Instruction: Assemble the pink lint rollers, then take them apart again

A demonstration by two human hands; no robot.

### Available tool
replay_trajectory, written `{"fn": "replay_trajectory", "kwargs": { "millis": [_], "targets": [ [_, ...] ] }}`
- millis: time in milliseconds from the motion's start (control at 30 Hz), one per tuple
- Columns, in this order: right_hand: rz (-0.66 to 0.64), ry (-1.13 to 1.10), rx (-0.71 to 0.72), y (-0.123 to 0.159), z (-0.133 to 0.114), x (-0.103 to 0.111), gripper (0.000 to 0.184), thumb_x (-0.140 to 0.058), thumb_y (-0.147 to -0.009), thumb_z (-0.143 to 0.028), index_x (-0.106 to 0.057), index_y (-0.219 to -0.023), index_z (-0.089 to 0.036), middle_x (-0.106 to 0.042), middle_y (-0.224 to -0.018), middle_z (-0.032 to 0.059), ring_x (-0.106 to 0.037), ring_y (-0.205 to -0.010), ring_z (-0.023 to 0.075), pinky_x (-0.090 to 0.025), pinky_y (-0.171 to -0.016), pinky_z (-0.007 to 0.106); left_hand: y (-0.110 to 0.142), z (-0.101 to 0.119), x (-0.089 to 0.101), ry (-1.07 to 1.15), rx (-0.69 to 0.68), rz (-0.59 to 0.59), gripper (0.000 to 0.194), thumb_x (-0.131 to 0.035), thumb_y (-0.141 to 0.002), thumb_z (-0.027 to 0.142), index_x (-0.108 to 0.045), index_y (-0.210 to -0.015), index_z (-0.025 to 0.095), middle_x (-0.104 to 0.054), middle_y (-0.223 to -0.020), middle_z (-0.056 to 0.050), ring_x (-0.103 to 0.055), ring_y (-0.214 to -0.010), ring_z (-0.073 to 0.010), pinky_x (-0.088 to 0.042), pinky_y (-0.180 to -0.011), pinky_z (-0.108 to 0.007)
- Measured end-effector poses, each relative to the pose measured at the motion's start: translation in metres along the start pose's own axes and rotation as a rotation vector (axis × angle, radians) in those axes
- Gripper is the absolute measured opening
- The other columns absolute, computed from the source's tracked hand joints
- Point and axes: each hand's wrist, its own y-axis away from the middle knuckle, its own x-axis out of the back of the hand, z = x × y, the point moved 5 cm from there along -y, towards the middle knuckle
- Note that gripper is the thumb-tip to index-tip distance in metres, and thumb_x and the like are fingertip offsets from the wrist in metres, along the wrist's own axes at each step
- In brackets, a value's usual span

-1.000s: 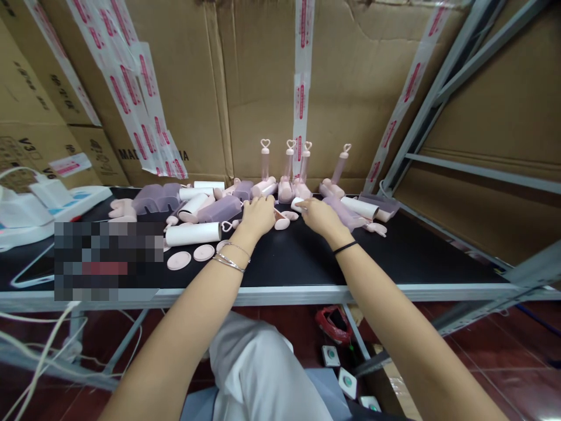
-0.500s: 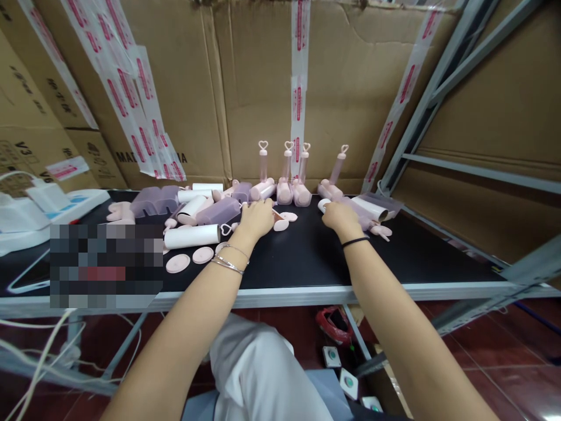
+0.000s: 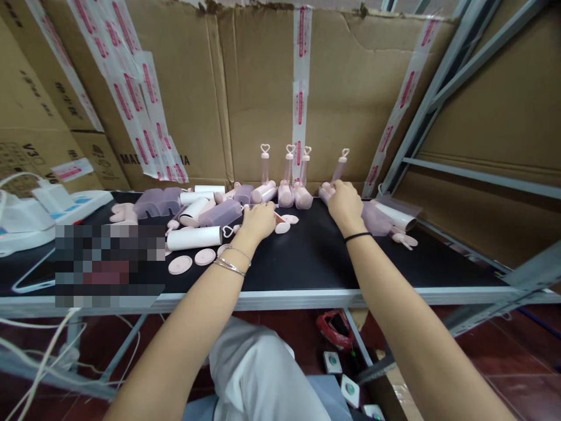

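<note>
My left hand [image 3: 259,221] rests on the black tabletop among pale pink parts, fingers curled down; what they hold is hidden. Just right of it lie pink discs [image 3: 283,227]. My right hand [image 3: 345,204] is closed at the base of the rightmost pink unit [image 3: 325,192], a lying cylinder with a clear heart-topped tube [image 3: 339,166] rising from it; its fingertips are partly hidden. Similar pink units [image 3: 286,193] stand between my hands at the back. Beyond my right hand lie a translucent purple case [image 3: 377,217], a white tube [image 3: 397,216] and a pink rabbit-eared piece [image 3: 404,238].
White tubes [image 3: 195,238], purple cases [image 3: 221,213] and round pink lids [image 3: 180,265] crowd the left side. A white power strip [image 3: 83,204] and a blurred-out patch lie farther left. Taped cardboard [image 3: 258,76] walls the back; a metal frame [image 3: 421,117] rises at right.
My right hand has moved back and slightly up, from near a white tube end to the rightmost pink unit. The purple case and white tube lie farther right. My left hand has barely moved.
</note>
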Motion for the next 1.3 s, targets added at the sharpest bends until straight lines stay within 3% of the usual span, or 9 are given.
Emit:
{"fn": "replay_trajectory", "kwargs": {
  "millis": [67, 167, 267, 500, 667, 767, 900, 1167, 1300],
  "targets": [
    [-0.014, 0.019, -0.041, -0.010, -0.004, -0.004, 0.041, -0.031, -0.098, -0.025, -0.057, -0.129, -0.017, -0.054, -0.129, 0.0198, -0.064, -0.108, 0.0280, -0.047, -0.089, 0.037, 0.001, 0.000, 0.001, -0.010, -0.008, 0.004, 0.030, -0.040, -0.093, 0.023, -0.059, -0.115, 0.015, -0.069, -0.117, -0.014, -0.065, -0.109, -0.0279, -0.044, -0.098, -0.045],
    [-0.162, 0.113, -0.135, -0.025, 0.003, -0.025, 0.042, -0.037, -0.095, -0.017, -0.056, -0.132, -0.011, -0.049, -0.134, 0.0268, -0.060, -0.117, 0.0298, -0.046, -0.093, 0.037, 0.001, 0.000, 0.001, -0.006, -0.004, 0.009, 0.030, -0.040, -0.094, 0.022, -0.059, -0.114, 0.013, -0.069, -0.117, -0.015, -0.065, -0.110, -0.0290, -0.043, -0.098, -0.048],
    [-0.227, 0.171, -0.150, -0.036, 0.012, -0.044, 0.043, -0.038, -0.093, -0.013, -0.056, -0.132, -0.006, -0.055, -0.130, 0.0274, -0.057, -0.122, 0.0318, -0.045, -0.096, 0.038, 0.000, 0.000, -0.001, 0.015, -0.006, 0.001, 0.029, -0.039, -0.094, 0.021, -0.059, -0.114, 0.013, -0.068, -0.119, -0.014, -0.064, -0.111, -0.0297, -0.042, -0.099, -0.050],
    [-0.069, 0.140, -0.123, -0.043, 0.020, -0.048, 0.042, -0.032, -0.096, -0.023, -0.052, -0.132, -0.013, -0.056, -0.127, 0.0236, -0.064, -0.111, 0.0313, -0.047, -0.089, 0.040, -0.003, 0.002, -0.006, 0.016, -0.019, 0.001, 0.029, -0.039, -0.094, 0.019, -0.059, -0.115, 0.014, -0.068, -0.120, -0.014, -0.063, -0.113, -0.0299, -0.042, -0.099, -0.052],
    [-0.098, 0.107, -0.209, -0.046, 0.032, -0.052, 0.044, -0.038, -0.095, -0.032, -0.059, -0.124, -0.006, -0.058, -0.124, 0.0271, -0.060, -0.116, 0.0349, -0.046, -0.092, 0.041, -0.003, 0.002, -0.005, 0.026, -0.024, -0.011, 0.030, -0.038, -0.094, 0.019, -0.059, -0.116, 0.015, -0.069, -0.117, -0.013, -0.064, -0.113, -0.0305, -0.043, -0.099, -0.054],
    [-0.058, 0.135, -0.091, -0.049, 0.028, -0.053, 0.044, -0.039, -0.094, -0.032, -0.057, -0.128, -0.010, -0.060, -0.123, 0.0252, -0.063, -0.111, 0.0345, -0.047, -0.087, 0.041, -0.003, 0.003, -0.005, 0.021, -0.027, -0.004, 0.030, -0.040, -0.093, 0.018, -0.059, -0.116, 0.015, -0.068, -0.120, -0.013, -0.063, -0.113, -0.0305, -0.043, -0.098, -0.053],
    [-0.140, 0.216, 0.075, -0.052, 0.014, -0.062, 0.037, -0.041, -0.094, -0.026, -0.058, -0.126, -0.017, -0.065, -0.115, 0.0213, -0.065, -0.109, 0.0333, -0.047, -0.086, 0.042, -0.004, 0.004, -0.006, 0.037, -0.037, -0.002, 0.031, -0.040, -0.092, 0.015, -0.059, -0.117, 0.016, -0.069, -0.119, -0.012, -0.063, -0.113, -0.0298, -0.043, -0.099, -0.054],
    [-0.048, 0.158, -0.053, -0.053, 0.019, -0.059, 0.042, -0.050, -0.092, -0.029, -0.045, -0.129, -0.009, -0.057, -0.121, 0.0251, -0.064, -0.106, 0.0319, -0.047, -0.084, 0.039, -0.007, -0.003, -0.016, 0.178, -0.066, -0.127, 0.037, -0.043, -0.087, 0.013, -0.057, -0.121, 0.018, -0.067, -0.120, -0.014, -0.062, -0.113, -0.0277, -0.052, -0.089, -0.041],
    [0.047, 0.033, -0.066, -0.054, 0.027, -0.048, 0.040, -0.051, -0.090, -0.028, -0.044, -0.125, -0.009, -0.053, -0.125, 0.0233, -0.065, -0.104, 0.0325, -0.047, -0.082, 0.039, -0.012, -0.003, -0.026, 0.291, -0.130, -0.181, 0.042, -0.040, -0.088, 0.012, -0.054, -0.127, 0.014, -0.064, -0.126, -0.016, -0.063, -0.113, -0.0260, -0.050, -0.095, -0.038]
  ]
}}
